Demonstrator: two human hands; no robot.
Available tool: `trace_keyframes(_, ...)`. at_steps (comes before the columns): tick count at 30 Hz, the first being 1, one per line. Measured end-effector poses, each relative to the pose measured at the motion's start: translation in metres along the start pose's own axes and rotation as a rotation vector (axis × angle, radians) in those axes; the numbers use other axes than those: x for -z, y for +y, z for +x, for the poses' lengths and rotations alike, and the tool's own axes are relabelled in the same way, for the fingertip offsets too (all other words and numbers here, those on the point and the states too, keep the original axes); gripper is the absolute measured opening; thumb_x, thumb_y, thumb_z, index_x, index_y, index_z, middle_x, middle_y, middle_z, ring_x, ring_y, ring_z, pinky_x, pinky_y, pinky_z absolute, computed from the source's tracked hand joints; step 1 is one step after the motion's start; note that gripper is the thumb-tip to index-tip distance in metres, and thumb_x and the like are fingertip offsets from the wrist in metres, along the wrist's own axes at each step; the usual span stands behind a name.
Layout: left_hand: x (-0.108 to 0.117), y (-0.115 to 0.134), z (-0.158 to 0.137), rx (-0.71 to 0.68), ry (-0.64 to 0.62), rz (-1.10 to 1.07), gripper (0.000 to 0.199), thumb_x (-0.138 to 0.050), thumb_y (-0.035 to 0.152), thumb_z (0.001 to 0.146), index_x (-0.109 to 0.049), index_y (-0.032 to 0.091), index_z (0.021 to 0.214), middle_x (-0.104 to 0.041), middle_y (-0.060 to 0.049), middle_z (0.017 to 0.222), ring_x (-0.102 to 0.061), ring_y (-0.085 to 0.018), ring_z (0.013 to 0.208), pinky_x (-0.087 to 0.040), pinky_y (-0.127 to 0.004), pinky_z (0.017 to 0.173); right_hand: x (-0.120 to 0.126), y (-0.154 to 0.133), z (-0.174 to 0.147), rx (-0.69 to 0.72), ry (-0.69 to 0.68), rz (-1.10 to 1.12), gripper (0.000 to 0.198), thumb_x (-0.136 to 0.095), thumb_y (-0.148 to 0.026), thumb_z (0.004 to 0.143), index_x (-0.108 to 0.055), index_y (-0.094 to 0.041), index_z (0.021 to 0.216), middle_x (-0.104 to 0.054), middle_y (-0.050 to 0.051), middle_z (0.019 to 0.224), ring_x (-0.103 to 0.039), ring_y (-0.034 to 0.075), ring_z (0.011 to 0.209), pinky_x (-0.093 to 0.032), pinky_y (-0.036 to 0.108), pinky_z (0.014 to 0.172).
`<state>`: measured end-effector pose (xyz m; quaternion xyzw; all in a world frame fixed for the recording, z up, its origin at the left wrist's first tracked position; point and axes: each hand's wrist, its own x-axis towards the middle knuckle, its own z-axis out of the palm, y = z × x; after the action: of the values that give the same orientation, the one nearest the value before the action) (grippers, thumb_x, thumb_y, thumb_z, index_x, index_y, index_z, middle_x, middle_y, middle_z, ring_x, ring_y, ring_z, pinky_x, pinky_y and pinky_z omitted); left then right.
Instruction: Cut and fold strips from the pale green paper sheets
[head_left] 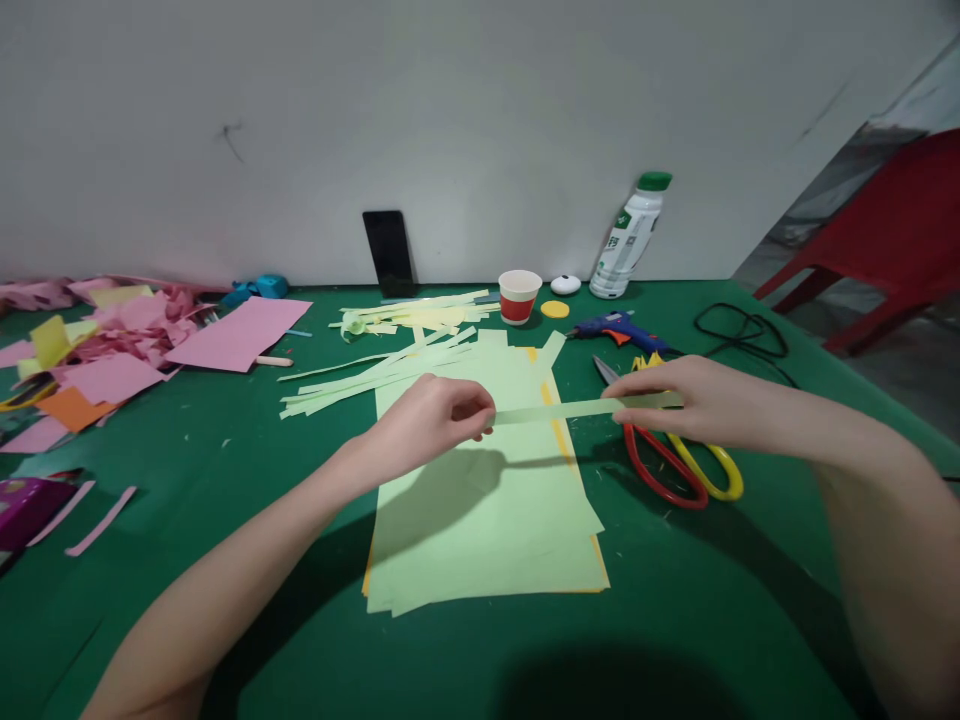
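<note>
A narrow pale green paper strip is stretched level between my two hands. My left hand pinches its left end, fingertips pressed together. Near the other end my right hand grips it between thumb and fingers. Below the strip lies a stack of light green paper sheets, with orange edges showing under it. Scissors with one red and one yellow handle rest on the table beneath my right hand, partly covered by it. Several cut green strips lie beyond my left hand.
Pink paper scraps crowd the left of the green table. Along the wall are a phone, a red-and-white paper cup and a leaning bottle. A blue glue gun with a black cord lies at the right.
</note>
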<state>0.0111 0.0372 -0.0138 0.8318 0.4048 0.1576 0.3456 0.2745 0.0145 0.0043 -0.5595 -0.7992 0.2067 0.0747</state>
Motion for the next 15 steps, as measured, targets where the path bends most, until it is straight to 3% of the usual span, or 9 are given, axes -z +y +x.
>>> trace_keyframes(4, -0.007, 0.005, 0.001, -0.056, -0.043, 0.027, 0.019, -0.045, 0.024, 0.081, -0.061, 0.015, 0.08, -0.066, -0.002, 0.072, -0.059, -0.011, 0.062, -0.045, -0.021, 0.058, -0.013, -0.03, 0.003, 0.041, -0.146, 0.033, 0.034, -0.041, -0.045, 0.082, -0.063, -0.022, 0.093, -0.062, 0.0, 0.073, -0.051, 0.014, 0.059, -0.035, 0.027, 0.056)
trace_keyframes(10, -0.014, 0.009, -0.002, -0.136, -0.083, 0.064, 0.018, -0.046, 0.023, 0.081, -0.062, 0.014, 0.078, -0.064, -0.001, 0.066, -0.055, -0.009, 0.057, -0.041, -0.019, 0.053, -0.039, -0.064, 0.005, 0.074, -0.146, 0.152, 0.039, -0.032, -0.039, 0.086, -0.06, -0.018, 0.069, -0.048, -0.002, 0.054, -0.038, 0.01, 0.05, -0.026, 0.024, 0.048)
trace_keyframes(15, -0.006, 0.011, -0.004, -0.132, -0.034, 0.007, 0.017, -0.048, 0.022, 0.08, -0.063, 0.014, 0.078, -0.065, -0.001, 0.066, -0.057, -0.01, 0.058, -0.043, -0.019, 0.055, -0.03, -0.067, 0.01, 0.099, -0.164, 0.192, 0.035, -0.034, -0.031, 0.085, -0.056, -0.017, 0.061, -0.054, -0.001, 0.057, -0.042, 0.009, 0.052, -0.027, 0.023, 0.051)
